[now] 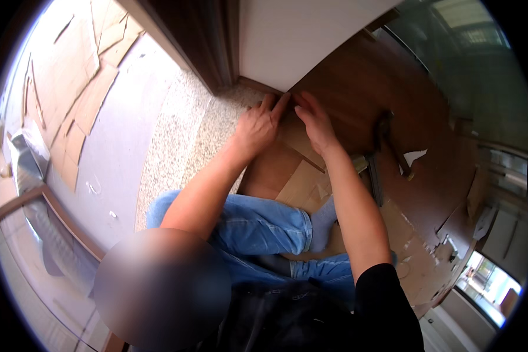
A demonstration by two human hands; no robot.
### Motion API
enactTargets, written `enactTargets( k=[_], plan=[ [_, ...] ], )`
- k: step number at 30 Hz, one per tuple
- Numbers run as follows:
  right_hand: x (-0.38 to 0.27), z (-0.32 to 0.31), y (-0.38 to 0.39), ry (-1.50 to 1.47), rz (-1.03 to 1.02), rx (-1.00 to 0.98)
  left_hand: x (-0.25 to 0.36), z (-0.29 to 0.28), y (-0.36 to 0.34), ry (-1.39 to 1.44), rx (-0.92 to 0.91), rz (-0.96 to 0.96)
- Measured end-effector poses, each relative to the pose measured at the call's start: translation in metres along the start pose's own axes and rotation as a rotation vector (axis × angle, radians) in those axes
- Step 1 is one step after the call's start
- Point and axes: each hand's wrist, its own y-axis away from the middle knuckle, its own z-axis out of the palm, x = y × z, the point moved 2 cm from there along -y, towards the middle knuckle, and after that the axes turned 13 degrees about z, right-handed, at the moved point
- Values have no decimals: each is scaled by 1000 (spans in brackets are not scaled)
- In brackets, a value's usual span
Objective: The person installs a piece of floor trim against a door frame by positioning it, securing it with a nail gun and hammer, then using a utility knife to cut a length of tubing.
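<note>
Left hand (257,126) and right hand (315,122) pressed side by side on the cardboard sheet (296,176) spread over the brown wood floor (358,82) — fingers extended flat, grasping nothing, tips meeting at the white wall's (293,35) lower edge. Fingertip contact point too small to make out. Dark hammer-like tool (384,132) near the right — blurred, partly hidden.

Two hands, left hand (257,126) and right hand (314,122), side by side; one white panel (299,35) just beyond the fingertips; one hammer (386,136) right of the right hand; several cardboard sheets (302,186) beneath the wrists.
</note>
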Motion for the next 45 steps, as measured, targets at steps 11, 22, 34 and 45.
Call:
enactTargets(
  k=[11, 22, 34, 45],
  plan=[
    [80, -20, 49, 673, -460, 419, -36, -23, 15, -276, 69, -87],
    [10, 23, 11, 1113, -267, 503, -32, 11, 15, -334, 194, -109],
    [14, 27, -32, 1387, -478, 618, -17, -11, 16, -636, 212, 104],
    [5, 31, -31, 1359, -372, 476, -27, 4, 17, -499, 143, 67]
  ],
)
